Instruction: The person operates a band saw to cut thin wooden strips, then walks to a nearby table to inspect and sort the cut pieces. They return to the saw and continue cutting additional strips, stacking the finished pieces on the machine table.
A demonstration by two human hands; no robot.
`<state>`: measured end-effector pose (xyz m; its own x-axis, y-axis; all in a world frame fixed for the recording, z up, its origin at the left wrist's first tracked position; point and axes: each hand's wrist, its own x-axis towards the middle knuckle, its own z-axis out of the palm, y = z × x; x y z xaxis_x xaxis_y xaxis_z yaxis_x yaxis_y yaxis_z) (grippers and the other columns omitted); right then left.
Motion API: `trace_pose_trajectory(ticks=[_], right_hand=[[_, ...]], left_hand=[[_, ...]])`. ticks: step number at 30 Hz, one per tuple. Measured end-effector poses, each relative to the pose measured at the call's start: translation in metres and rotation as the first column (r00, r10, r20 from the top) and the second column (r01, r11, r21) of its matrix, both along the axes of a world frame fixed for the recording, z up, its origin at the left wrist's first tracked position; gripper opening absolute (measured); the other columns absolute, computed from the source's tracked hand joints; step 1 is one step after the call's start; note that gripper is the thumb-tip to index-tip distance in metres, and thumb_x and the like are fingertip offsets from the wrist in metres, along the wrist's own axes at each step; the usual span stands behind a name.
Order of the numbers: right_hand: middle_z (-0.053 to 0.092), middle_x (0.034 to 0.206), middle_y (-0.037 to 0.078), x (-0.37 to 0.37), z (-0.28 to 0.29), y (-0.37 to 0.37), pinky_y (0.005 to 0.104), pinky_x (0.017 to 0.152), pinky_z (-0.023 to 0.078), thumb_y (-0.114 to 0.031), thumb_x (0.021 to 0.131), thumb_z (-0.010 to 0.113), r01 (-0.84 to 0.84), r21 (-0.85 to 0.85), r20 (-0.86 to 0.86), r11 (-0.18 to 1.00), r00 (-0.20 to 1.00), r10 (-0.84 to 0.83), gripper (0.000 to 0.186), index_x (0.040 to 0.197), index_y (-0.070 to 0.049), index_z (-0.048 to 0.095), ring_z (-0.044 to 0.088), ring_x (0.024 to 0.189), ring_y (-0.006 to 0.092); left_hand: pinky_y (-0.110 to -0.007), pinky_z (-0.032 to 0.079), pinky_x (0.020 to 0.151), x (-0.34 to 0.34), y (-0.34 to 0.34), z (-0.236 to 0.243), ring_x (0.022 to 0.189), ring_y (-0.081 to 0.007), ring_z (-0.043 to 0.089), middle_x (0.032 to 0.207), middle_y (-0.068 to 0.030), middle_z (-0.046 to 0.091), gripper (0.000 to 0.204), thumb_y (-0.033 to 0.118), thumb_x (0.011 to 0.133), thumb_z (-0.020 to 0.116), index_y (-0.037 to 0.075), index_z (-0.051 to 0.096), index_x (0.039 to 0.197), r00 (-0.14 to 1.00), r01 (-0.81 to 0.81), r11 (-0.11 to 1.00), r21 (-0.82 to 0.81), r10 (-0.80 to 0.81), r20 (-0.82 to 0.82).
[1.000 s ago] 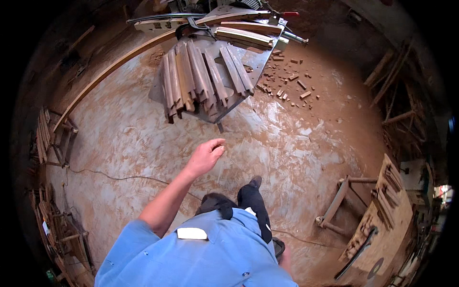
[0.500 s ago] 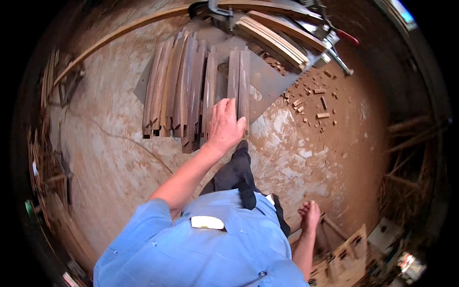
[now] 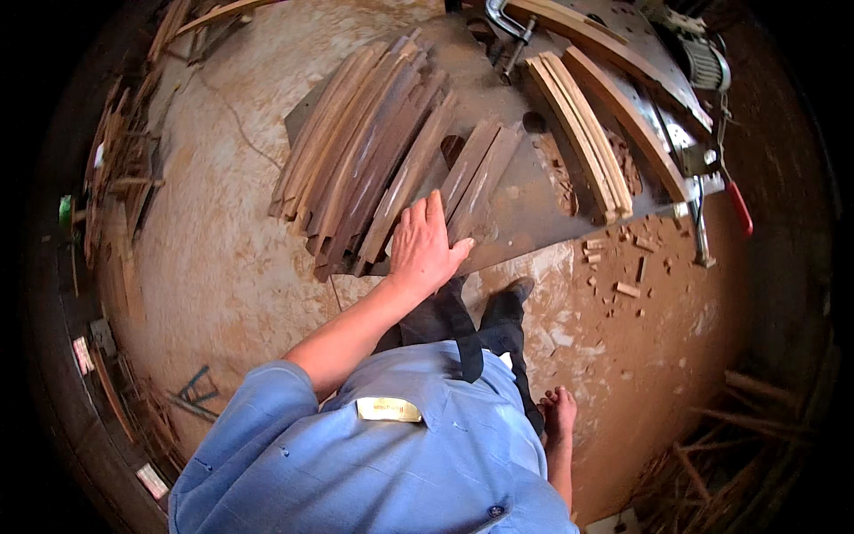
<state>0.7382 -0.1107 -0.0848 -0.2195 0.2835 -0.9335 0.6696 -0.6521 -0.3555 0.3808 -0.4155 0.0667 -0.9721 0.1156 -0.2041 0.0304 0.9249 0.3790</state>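
My left hand [image 3: 425,245] lies palm down on the near ends of dark curved wooden slats [image 3: 369,165], which are fanned out on a grey metal work table [image 3: 525,209]. Its fingers are stretched out and its thumb points right toward two shorter slats [image 3: 480,173]. It grips nothing. My right hand [image 3: 559,411] hangs by my side above the floor, empty, with the fingers loosely apart. A stack of paler curved slats [image 3: 583,133] lies further right on the table.
A metal clamp [image 3: 509,27] stands at the table's far side and a red-handled tool [image 3: 738,205] at its right corner. Small wood offcuts [image 3: 623,267] litter the dusty floor. More timber leans at the left rim [image 3: 124,169] and lower right [image 3: 747,418].
I have come up to the table. My left hand, first in the air and short of the table, has come down on the slat ends. The right arm now hangs in view.
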Motion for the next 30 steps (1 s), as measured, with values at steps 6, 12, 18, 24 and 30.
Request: trace_pose_trajectory(ticks=[6, 12, 18, 24, 30], right_hand=[[0.048, 0.067, 0.000, -0.088, 0.017, 0.101, 0.0267, 0.046, 0.037, -0.022, 0.094, 0.049, -0.094, 0.085, -0.130, 0.992, 0.986, 0.105, 0.015, 0.084, -0.011, 0.047, 0.041, 0.051, 0.0096], [0.049, 0.068, 0.000, -0.130, 0.020, 0.159, 0.0256, 0.049, 0.043, -0.024, 0.095, 0.050, -0.210, 0.069, -0.111, 0.975, 0.970, 0.217, 0.016, 0.087, -0.010, 0.048, 0.048, 0.054, 0.0105], [0.056, 0.077, 0.004, -0.202, 0.045, 0.132, 0.0273, 0.057, 0.047, -0.021, 0.094, 0.053, -0.414, 0.294, -0.209, 0.862, 0.852, 0.480, 0.022, 0.102, -0.001, 0.053, 0.053, 0.061, 0.0122], [0.062, 0.099, 0.015, -0.307, 0.089, 0.085, 0.0333, 0.077, 0.049, -0.017, 0.086, 0.065, -0.405, 0.792, -0.210, 0.457, 0.523, 0.826, 0.040, 0.117, 0.005, 0.053, 0.061, 0.087, 0.0248], [0.052, 0.120, 0.022, -0.364, 0.128, 0.050, 0.0419, 0.095, 0.041, -0.021, 0.078, 0.073, -0.233, 0.969, 0.153, -0.079, 0.320, 0.935, 0.062, 0.126, 0.005, 0.044, 0.050, 0.110, 0.0370]], left_hand=[[-0.044, 0.036, 0.101, 0.005, 0.021, -0.008, 0.119, -0.0378, 0.043, 0.126, -0.0253, 0.045, 0.086, 0.040, 0.072, 0.074, -0.008, 0.037, 0.132, 0.969, -0.238, 0.957, -0.167, 0.245, 0.024], [-0.045, 0.039, 0.099, 0.007, 0.027, -0.021, 0.117, -0.0363, 0.045, 0.123, -0.0223, 0.048, 0.077, 0.035, 0.070, 0.074, -0.006, 0.043, 0.128, 0.947, -0.321, 0.917, -0.237, 0.316, -0.060], [-0.046, 0.038, 0.099, 0.017, 0.036, -0.018, 0.117, -0.0356, 0.044, 0.123, -0.0210, 0.049, 0.083, 0.033, 0.069, 0.075, -0.004, 0.038, 0.133, 0.941, -0.333, 0.913, -0.236, 0.308, -0.138], [-0.045, 0.037, 0.100, 0.005, 0.037, -0.027, 0.118, -0.0353, 0.044, 0.124, -0.0208, 0.048, 0.082, 0.034, 0.069, 0.074, -0.004, 0.039, 0.133, 0.939, -0.341, 0.911, -0.233, 0.318, -0.130], [-0.044, 0.033, 0.103, -0.005, 0.042, -0.014, 0.120, -0.0356, 0.042, 0.127, -0.0222, 0.046, 0.082, 0.033, 0.072, 0.073, -0.005, 0.037, 0.135, 0.937, -0.350, 0.918, -0.187, 0.341, -0.082]])
